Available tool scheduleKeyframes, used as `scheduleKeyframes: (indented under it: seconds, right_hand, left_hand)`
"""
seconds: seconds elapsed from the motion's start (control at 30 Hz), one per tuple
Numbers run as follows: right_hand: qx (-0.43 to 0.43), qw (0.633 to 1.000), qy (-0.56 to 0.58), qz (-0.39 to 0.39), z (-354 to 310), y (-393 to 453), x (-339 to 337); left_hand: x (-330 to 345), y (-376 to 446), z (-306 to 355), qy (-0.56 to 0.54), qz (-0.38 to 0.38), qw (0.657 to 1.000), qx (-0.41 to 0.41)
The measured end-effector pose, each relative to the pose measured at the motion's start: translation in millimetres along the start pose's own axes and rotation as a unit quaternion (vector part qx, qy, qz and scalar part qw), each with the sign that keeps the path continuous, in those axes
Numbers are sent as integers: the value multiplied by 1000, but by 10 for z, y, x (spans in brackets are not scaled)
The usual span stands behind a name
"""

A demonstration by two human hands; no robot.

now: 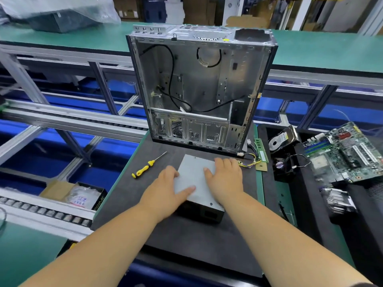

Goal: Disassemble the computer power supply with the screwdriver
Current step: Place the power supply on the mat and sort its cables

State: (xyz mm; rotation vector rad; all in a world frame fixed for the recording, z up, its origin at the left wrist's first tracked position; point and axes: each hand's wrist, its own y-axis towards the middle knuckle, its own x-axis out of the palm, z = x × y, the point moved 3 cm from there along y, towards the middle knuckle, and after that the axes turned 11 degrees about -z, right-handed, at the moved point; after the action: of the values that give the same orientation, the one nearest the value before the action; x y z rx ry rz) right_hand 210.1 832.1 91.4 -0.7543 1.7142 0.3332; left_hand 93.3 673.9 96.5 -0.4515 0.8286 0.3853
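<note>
The power supply (pixel 193 179), a grey metal box with a dark front face, lies flat on the black mat (pixel 186 241) in front of me. My left hand (pixel 165 187) rests on its left edge with the thumb lying across the lid. My right hand (pixel 224 179) lies flat on the lid's right side, fingers straight. Coloured wires (pixel 249 162) trail from the box's far right corner. The screwdriver (pixel 145 167), yellow and black handled, lies loose on the mat to the left of the box; neither hand touches it.
An emptied computer case (pixel 199 90) stands open just behind the power supply. To the right lie a RAM stick (pixel 261 149), a hard drive (pixel 278 140), a small fan (pixel 279 164), a motherboard (pixel 344 152) and a heatsink (pixel 339 200). A roller conveyor (pixel 41 212) and a small box (pixel 83 196) sit left.
</note>
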Motion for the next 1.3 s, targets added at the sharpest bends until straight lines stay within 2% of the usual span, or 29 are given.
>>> scheduleKeyframes:
  seconds: [0.07,0.13,0.2,0.37,0.47,0.53,0.6,0.67,0.73,0.8,0.87,0.97,1.07,1.13,1.2,1.27,1.3]
  right_hand:
    - [5,1000,-9,19,1,0,25]
    - [9,999,-17,26,-7,12,18]
    - [19,999,-18,26,-24,12,5]
    - [32,999,-20,25,-34,0,-4]
    - [41,999,-18,23,-38,5,5]
    - [47,998,-21,23,-42,2,18]
    - [54,998,-23,23,-41,-3,25]
    - [57,998,-30,23,-46,-16,7]
    - [51,997,-52,32,-72,-53,-29]
    - [16,995,-84,60,-149,-106,-95]
    - [-48,990,-81,105,-292,-176,-194]
    - [-174,972,-4,155,-545,-251,-387]
    - [-235,964,19,124,-698,-241,-575]
    - [-236,965,10,115,-667,-210,-698]
    - [-212,968,39,128,-544,-188,-824]
    - [-150,968,109,170,-349,-186,-931]
    - [-117,961,153,197,-242,-196,-975]
  left_hand:
    - [-154,79,-174,-38,40,998,-10]
    - [-328,164,-358,10,123,992,-30]
    - [-464,267,-543,77,169,980,-71]
    - [-610,563,-902,193,81,965,-159]
    - [-601,707,-1030,204,16,963,-173]
    - [-606,777,-1077,192,0,968,-163]
    - [-620,823,-1076,147,-9,978,-150]
    - [-606,866,-1004,13,-42,990,-135]
    - [-572,880,-831,-162,-79,979,-99]
    - [-602,868,-592,-245,-80,965,-50]
    - [-656,843,-333,-265,-71,962,-10]
    - [-687,799,52,-272,-101,956,38]
    - [-638,728,423,-270,-158,946,86]
    - [-620,713,606,-266,-169,943,108]
    - [-616,731,727,-310,-187,924,123]
    - [-618,807,744,-362,-188,905,119]
    - [-624,866,702,-344,-160,918,118]
